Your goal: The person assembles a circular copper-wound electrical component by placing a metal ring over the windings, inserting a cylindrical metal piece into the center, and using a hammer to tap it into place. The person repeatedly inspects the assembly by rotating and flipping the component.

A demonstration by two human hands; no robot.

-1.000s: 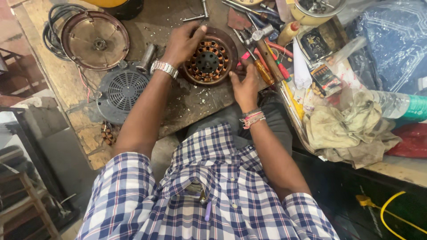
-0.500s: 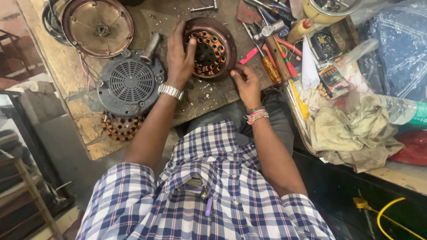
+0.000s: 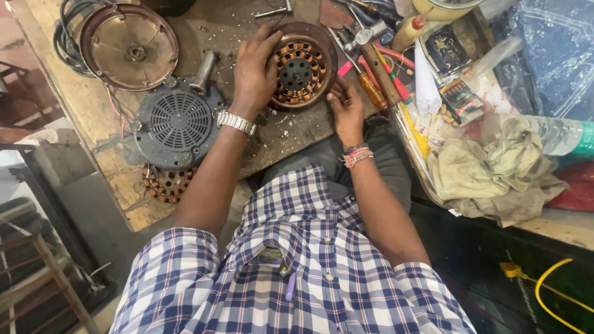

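A round fan motor stator (image 3: 301, 72) with copper windings and a dark core sits in a brown housing on the wooden workbench (image 3: 99, 124). My left hand (image 3: 255, 71) grips its left rim, a metal watch on that wrist. On the lower right rim rests my right hand (image 3: 346, 111), fingers pressed against the housing, with thread bands on the wrist. Both hands clasp the stator between them.
A dark vented motor cover (image 3: 178, 127) lies left of my left arm, with a brown round cover (image 3: 129, 46) behind it and another copper stator (image 3: 166, 183) at the bench edge. Screwdrivers (image 3: 374, 77), a bottle (image 3: 416, 28) and a crumpled rag (image 3: 489, 170) lie to the right.
The view has shifted, so the bench items sit lower in frame. My left hand has moved from the top of the stator onto its left rim. My right hand stays at the lower right rim.
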